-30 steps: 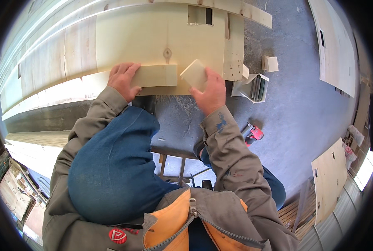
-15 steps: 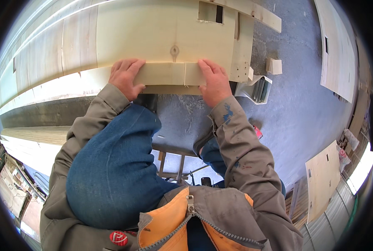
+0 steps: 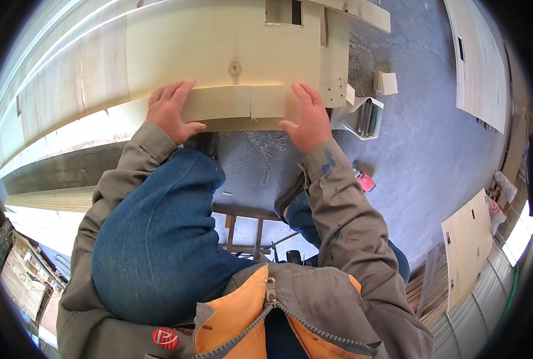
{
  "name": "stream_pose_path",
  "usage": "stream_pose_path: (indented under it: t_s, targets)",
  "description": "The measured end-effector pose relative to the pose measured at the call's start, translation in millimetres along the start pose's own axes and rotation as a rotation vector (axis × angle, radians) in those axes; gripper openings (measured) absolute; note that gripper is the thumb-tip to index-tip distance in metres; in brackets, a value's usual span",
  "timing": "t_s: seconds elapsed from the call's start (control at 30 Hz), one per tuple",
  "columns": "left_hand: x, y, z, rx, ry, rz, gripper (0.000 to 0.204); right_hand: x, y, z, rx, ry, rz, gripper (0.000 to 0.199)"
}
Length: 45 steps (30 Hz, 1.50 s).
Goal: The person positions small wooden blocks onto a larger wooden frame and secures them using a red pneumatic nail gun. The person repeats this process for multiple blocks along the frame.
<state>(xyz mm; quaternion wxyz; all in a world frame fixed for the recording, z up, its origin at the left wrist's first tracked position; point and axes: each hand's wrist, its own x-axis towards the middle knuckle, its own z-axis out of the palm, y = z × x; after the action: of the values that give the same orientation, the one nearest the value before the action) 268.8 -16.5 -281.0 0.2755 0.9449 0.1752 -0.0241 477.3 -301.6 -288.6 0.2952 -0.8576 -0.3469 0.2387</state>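
A large pale wooden panel (image 3: 182,54) with a dark knot lies across the top of the view. Two short, flat wooden strips sit end to end along its near edge: the longer left strip (image 3: 221,102) and the shorter right strip (image 3: 270,101). A thin seam shows between them. My left hand (image 3: 169,113) is at the outer end of the left strip, fingers stretched toward the panel and thumb spread near the lower edge. At the right strip's outer end, my right hand (image 3: 310,122) has its fingers raised and its thumb apart. Neither hand appears closed on the wood.
Right of the panel, a small wood block (image 3: 385,83) and an open white container (image 3: 361,119) with dark flat pieces stand on the grey floor (image 3: 398,161). Cut panels (image 3: 478,66) lie farther right. A red object (image 3: 364,180) is beside my right foot.
My fingers have straightened and spread from their bent hold over the strips. The panel, strips and floor items sit slightly farther left and higher in view.
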Motion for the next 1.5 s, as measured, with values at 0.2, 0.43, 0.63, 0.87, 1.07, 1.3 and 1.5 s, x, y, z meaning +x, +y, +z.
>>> stream_pose_path:
  t_s: [0.2, 0.43, 0.63, 0.87, 1.07, 1.3, 1.5]
  targets:
    - [24.2, 29.8, 20.0, -0.043, 0.049, 0.239, 0.088, -21.6, 12.9, 7.3, 0.064, 0.041, 0.152, 0.080]
    - [49.1, 51.1, 47.3, -0.059, 0.033, 0.294, 0.076, -17.0, -1.8, 33.7, 0.182, 0.071, 0.177, 0.072]
    - [50.0, 57.0, 51.6, -0.024, -0.018, 0.275, 0.081, -18.4, -4.4, 41.2, 0.219, 0.113, 0.182, 0.065]
    - [46.8, 57.0, 50.6, -0.052, -0.015, 0.267, 0.088, -16.1, -9.6, 40.1, 0.224, 0.121, 0.191, 0.060]
    - [48.7, 59.2, 51.2, -0.045, -0.012, 0.244, 0.083, -15.3, -7.0, 36.6, 0.286, 0.077, 0.225, 0.061]
    - [51.6, 58.5, 54.7, -0.055, 0.009, 0.255, 0.078, -13.6, 0.6, 32.0, 0.316, 0.082, 0.236, 0.064]
    - [52.3, 56.3, 56.5, -0.048, 0.025, 0.267, 0.077, -10.5, 0.7, 33.2, 0.333, 0.039, 0.226, 0.066]
